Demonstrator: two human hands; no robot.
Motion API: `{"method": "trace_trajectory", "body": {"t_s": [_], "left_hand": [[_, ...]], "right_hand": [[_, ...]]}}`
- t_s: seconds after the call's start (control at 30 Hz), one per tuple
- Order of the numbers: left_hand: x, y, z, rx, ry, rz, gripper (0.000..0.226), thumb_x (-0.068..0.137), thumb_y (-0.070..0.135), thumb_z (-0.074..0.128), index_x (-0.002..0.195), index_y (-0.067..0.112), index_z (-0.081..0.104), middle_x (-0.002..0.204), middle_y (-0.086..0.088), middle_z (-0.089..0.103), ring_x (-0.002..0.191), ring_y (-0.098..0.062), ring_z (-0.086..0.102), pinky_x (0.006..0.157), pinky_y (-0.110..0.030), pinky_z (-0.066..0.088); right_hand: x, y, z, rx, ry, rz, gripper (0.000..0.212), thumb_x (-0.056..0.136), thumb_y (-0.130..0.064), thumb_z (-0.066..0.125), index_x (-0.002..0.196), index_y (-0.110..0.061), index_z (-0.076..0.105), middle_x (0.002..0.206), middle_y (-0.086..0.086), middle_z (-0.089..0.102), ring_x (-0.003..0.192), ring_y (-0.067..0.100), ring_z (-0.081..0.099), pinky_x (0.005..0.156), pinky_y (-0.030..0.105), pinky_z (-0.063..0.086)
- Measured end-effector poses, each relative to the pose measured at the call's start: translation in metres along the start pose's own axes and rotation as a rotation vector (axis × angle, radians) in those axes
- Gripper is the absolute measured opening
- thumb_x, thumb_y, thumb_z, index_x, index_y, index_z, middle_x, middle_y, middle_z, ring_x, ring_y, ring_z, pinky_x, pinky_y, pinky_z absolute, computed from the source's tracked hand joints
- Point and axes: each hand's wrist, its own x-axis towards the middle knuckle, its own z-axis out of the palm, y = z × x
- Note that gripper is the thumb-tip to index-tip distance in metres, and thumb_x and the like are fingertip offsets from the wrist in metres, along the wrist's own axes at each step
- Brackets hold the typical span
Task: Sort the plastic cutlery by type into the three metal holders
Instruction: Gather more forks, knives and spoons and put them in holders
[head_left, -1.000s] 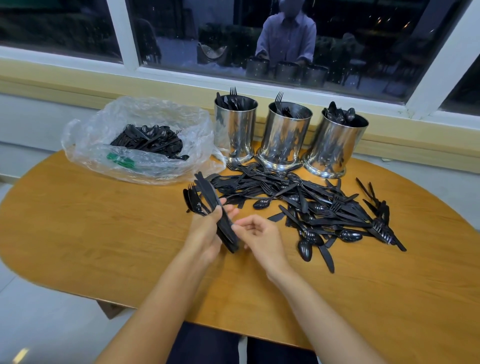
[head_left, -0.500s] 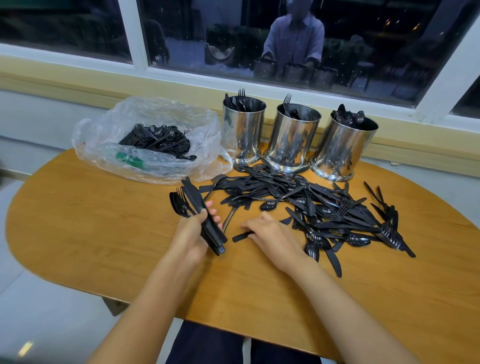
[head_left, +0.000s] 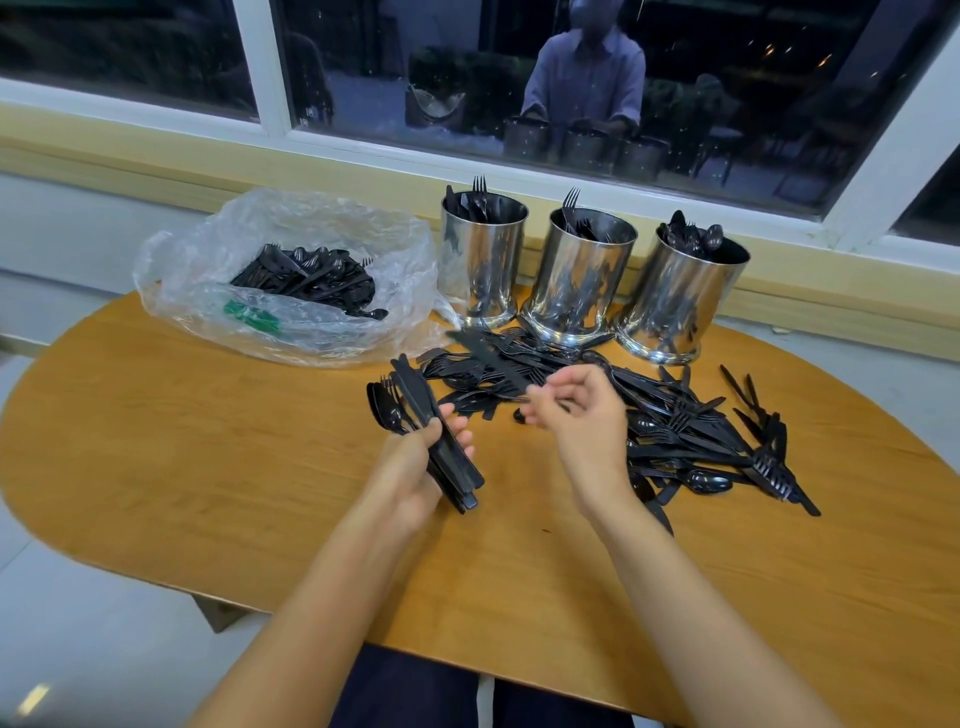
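Poking from middle holder (head_left: 576, 280), forks (head_left: 571, 200); from right holder (head_left: 675, 306), spoons (head_left: 693, 236).

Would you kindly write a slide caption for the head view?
Left hand grips a cutlery bundle; right hand pinches a knife above the pile, before three metal holders.

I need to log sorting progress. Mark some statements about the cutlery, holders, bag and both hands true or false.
1. Three shiny metal cylindrical holders stand upright on the wooden table. True.
2. The left hand is empty. False: it grips a bundle of black plastic cutlery.
3. The crumpled clear plastic bag holds black cutlery. True.
4. Forks stick out of the rightmost holder. False: spoons do.
5. The right hand lies flat on the table. False: it hovers over the loose cutlery pile, pinching a blurred black knife.
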Motion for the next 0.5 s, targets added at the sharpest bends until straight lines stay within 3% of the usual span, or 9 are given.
{"method": "trace_trajectory", "body": {"t_s": [0.03,0.13,0.23,0.43,0.5], "left_hand": [[0.001,-0.002,0.003,-0.007,-0.005,-0.004,0.026,0.106,0.009,0.038,0.101,0.008,0.064,0.092,-0.008,0.067,0.082,-0.020,0.063,0.071,-0.032,0.051],[0.002,-0.005,0.009,-0.060,-0.008,-0.008,0.023,0.105,0.009,0.039,0.101,0.006,0.061,0.094,-0.010,0.067,0.083,-0.019,0.063,0.074,-0.033,0.051],[0.003,-0.005,0.012,-0.028,-0.033,0.020,0.023,0.105,0.010,0.040,0.116,0.002,0.058,0.097,-0.009,0.069,0.087,-0.019,0.064,0.085,-0.038,0.052],[0.009,-0.005,0.014,-0.024,-0.012,0.019,0.021,0.104,0.006,0.041,0.116,0.005,0.057,0.093,-0.008,0.067,0.082,-0.020,0.065,0.068,-0.033,0.051],[0.014,-0.003,0.012,-0.021,-0.007,0.018,0.020,0.104,0.006,0.042,0.116,0.005,0.058,0.089,-0.008,0.066,0.077,-0.021,0.063,0.067,-0.034,0.050]], "right_hand": [[-0.004,0.006,0.003,-0.048,-0.021,0.030,0.014,0.085,-0.006,0.071,0.088,-0.013,0.058,0.079,0.004,0.066,0.069,0.012,0.066,0.070,0.030,0.056],[-0.017,0.020,0.012,-0.128,-0.106,0.079,0.012,0.084,-0.008,0.073,0.088,-0.013,0.064,0.071,-0.004,0.062,0.061,-0.002,0.053,0.062,0.012,0.043],[-0.026,0.028,0.014,-0.150,-0.173,0.109,0.006,0.084,-0.006,0.072,0.086,-0.007,0.067,0.066,-0.007,0.058,0.057,-0.004,0.048,0.059,0.011,0.041],[-0.019,0.029,0.007,-0.215,-0.324,0.053,0.015,0.084,-0.009,0.072,0.076,-0.020,0.069,0.067,-0.011,0.059,0.061,-0.005,0.047,0.063,0.010,0.041],[-0.002,0.033,-0.005,-0.300,-0.288,-0.013,0.017,0.085,-0.011,0.072,0.075,-0.026,0.070,0.072,-0.012,0.064,0.066,-0.003,0.051,0.065,0.011,0.042]]}}
